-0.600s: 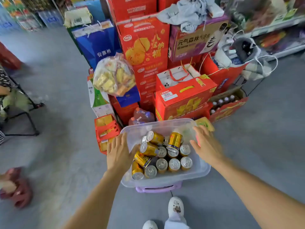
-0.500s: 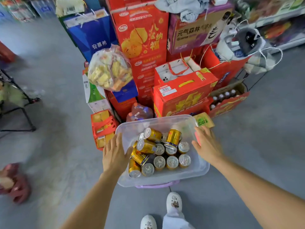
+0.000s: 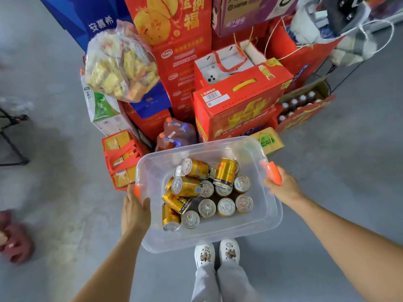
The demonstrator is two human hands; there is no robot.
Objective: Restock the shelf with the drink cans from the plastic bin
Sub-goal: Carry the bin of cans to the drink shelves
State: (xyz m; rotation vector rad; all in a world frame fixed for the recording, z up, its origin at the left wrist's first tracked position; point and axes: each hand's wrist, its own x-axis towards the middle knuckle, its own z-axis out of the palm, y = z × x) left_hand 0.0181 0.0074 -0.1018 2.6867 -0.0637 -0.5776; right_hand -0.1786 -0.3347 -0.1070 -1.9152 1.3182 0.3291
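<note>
A person looks down at a clear plastic bin [image 3: 257,225] held in front of them with both bare hands, above a grey floor [image 3: 54,192]. The left hand [image 3: 135,211] grips the bin's left rim, thumb hooked over the edge onto the inner wall and the other fingers hidden beneath or outside it, just beside an orange clip on that rim. The right hand [image 3: 283,188] clasps the right rim, its fingers wrapped around the orange latch [image 3: 271,173] there, so the bin sits between the two hands with both forearms reaching in from the bottom of the view. Inside the bin lie the gold drink cans [image 3: 207,192], gathered toward the middle and left: several stand upright showing silver tops, and others lie tilted or on their sides across them. The cans are within the bin walls, near the left thumb but not touching either hand. Directly below the bin, the person's white shoes [image 3: 217,255] and light grey trouser legs show. Beyond the bin stands a pile of red cartons [image 3: 239,105], a clear bag of yellow snacks [image 3: 120,64], a blue gift bag [image 3: 87,16] and an open box of bottles [image 3: 303,105]. No shelf can be clearly made out.
</note>
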